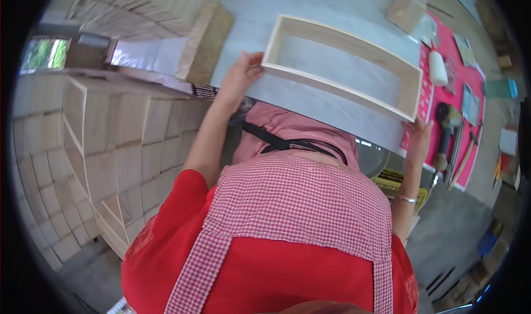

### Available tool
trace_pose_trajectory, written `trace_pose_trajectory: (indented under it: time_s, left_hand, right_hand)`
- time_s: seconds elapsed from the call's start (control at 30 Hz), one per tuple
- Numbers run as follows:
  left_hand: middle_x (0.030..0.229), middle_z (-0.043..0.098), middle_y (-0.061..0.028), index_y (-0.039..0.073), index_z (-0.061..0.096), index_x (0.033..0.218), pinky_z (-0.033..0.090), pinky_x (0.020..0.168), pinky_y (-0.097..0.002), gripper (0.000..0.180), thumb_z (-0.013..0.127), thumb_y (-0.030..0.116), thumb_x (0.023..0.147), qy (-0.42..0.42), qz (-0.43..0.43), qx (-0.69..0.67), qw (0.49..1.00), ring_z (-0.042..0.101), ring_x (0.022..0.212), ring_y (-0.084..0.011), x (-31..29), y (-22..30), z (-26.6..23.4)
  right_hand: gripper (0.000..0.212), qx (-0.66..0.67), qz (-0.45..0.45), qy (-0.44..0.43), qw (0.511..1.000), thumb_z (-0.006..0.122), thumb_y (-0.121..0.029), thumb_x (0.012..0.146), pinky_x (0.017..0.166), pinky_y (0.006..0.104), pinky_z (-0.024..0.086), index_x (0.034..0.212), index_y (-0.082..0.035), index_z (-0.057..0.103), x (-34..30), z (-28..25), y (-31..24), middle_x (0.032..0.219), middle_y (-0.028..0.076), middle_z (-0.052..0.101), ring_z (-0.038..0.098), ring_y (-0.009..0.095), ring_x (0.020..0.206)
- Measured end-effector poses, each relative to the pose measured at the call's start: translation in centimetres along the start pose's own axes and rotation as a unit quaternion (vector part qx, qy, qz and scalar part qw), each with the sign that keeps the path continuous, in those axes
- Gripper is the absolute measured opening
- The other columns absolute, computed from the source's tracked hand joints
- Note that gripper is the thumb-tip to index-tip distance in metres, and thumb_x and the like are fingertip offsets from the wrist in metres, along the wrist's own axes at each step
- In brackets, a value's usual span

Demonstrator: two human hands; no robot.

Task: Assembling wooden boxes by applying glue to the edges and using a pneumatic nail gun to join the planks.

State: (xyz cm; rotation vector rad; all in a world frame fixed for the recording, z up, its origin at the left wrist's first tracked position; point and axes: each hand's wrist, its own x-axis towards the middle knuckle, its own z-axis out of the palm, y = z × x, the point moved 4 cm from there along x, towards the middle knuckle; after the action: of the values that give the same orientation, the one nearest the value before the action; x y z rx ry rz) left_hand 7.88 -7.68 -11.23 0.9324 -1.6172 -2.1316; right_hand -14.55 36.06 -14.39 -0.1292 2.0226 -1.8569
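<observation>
Piles of pale wooden boxes [108, 126] stand on the left, and a bright window [45, 54] with green outside shows behind them. Ahead is a smooth gray table [243, 15]. At its near edge is the wooden frame [337, 88], a long box shape with four thin sides and an open middle. It sits a bit crooked, and it is hard to tell if all of it touches the table.

The left hand [239, 81] has its fingers bent around the frame's left end. The right hand [419, 141] grips the near right corner with its fingers. So the two hands hold the frame between them.

Left of the frame is a thick wood block [206, 43]. On the right lies a pink mat [452, 101] with a white bottle [437, 69] with a red tip, a power tool [449, 117] and a hammer [464, 162]. The person wears a checked apron [298, 198] over a red shirt [298, 272].
</observation>
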Motion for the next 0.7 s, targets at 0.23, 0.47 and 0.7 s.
trace_pose_trajectory:
  time_s: [0.23, 0.47, 0.7]
  left_hand:
    - [0.134, 0.058, -0.0171, -0.008, 0.045, 0.141, 0.041, 0.107, -0.0398, 0.07, 0.032, 0.051, 0.107, -0.021, 0.027, 0.061, 0.998, 0.057, 0.121, -0.0251, -2.0, 0.0, 1.4]
    - [0.116, 0.065, -0.0099, -0.004, 0.059, 0.131, 0.045, 0.096, -0.0344, 0.066, 0.031, 0.051, 0.107, -0.003, 0.209, 0.164, 0.964, 0.059, 0.108, -0.0191, -1.7, 6.7, 2.0]
    - [0.101, 0.064, -0.0071, -0.005, 0.06, 0.129, 0.046, 0.091, -0.0342, 0.081, 0.03, 0.065, 0.101, -0.045, 0.053, 0.153, 0.986, 0.057, 0.096, -0.0164, 5.8, 7.7, 3.6]
  right_hand:
    - [0.075, 0.002, -0.055, 0.032, 0.998, 0.018, -0.053, 0.107, 0.103, 0.0401, 0.042, 0.134, 0.008, 0.052, -0.6, 1.3, 0.3, 0.125, 0.016, 0.062, 0.059, 0.025, 0.115]
    - [0.071, -0.021, -0.184, -0.029, 0.982, 0.021, -0.052, 0.108, 0.103, 0.0371, 0.04, 0.13, 0.006, 0.056, -0.4, 3.1, -8.9, 0.118, 0.012, 0.064, 0.059, 0.022, 0.11]
    - [0.074, -0.063, -0.086, -0.069, 0.992, 0.025, -0.056, 0.106, 0.097, 0.0323, 0.043, 0.124, 0.006, 0.061, 8.9, 3.2, -8.6, 0.111, 0.008, 0.067, 0.061, 0.019, 0.102]
